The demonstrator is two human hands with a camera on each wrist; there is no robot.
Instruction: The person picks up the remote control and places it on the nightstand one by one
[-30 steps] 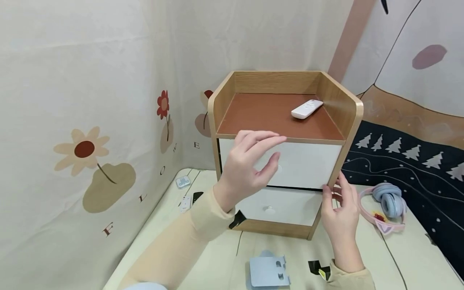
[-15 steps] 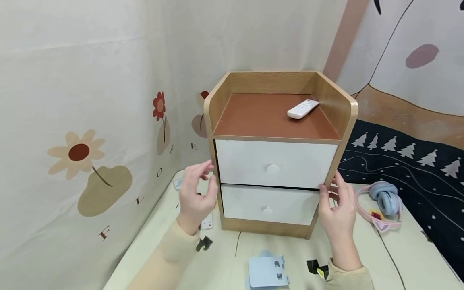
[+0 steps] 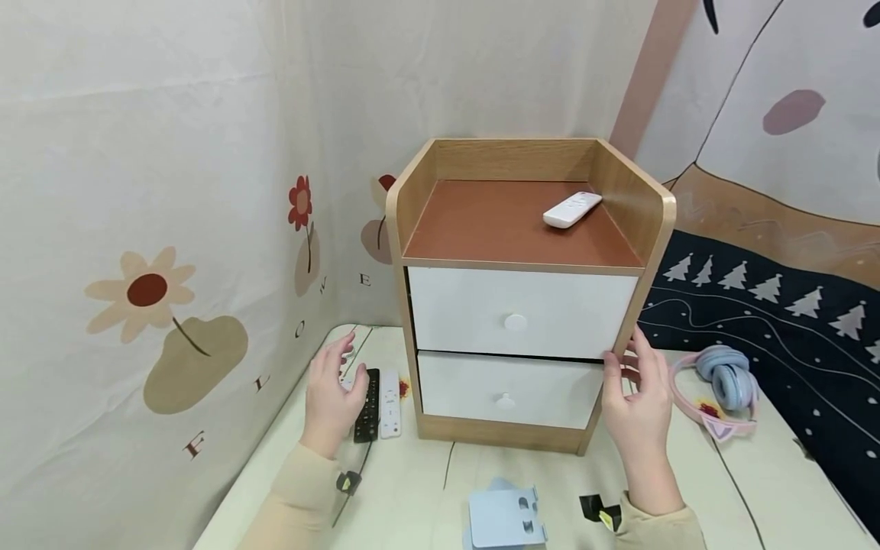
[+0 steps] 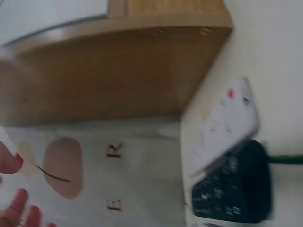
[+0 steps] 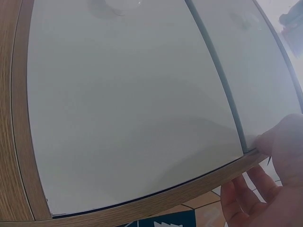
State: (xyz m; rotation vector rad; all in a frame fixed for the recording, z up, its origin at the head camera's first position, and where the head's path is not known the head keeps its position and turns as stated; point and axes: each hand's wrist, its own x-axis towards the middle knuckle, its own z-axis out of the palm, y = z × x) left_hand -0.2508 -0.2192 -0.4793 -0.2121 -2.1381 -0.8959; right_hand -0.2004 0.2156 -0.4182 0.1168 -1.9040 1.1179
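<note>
A small wooden cabinet [image 3: 498, 434] with two white drawers, both pushed in, stands ahead. My right hand [image 3: 639, 409] grips its right side panel, thumb at the front edge by the gap between drawers, fingers behind. To the left of the cabinet my left hand [image 3: 331, 405] hovers with loosely bent fingers and holds nothing. Beside it lie a black remote control [image 3: 370, 412] and a white remote control [image 3: 389, 405]. In the left wrist view that white remote [image 4: 225, 125] and black remote [image 4: 232, 194] lie below the cabinet's side. Another white remote [image 3: 572, 211] rests on the cabinet's brown top.
Pink and blue headphones [image 3: 730, 382] lie right of the cabinet. A light blue metal stand [image 3: 503, 519] lies in front on the cream tabletop [image 3: 412, 489]. Printed fabric [image 3: 206, 153] hangs at the left and behind, close to the cabinet.
My left hand has moved from in front of the upper drawer leftward and down, beside the remotes. The right hand keeps its hold on the cabinet's side.
</note>
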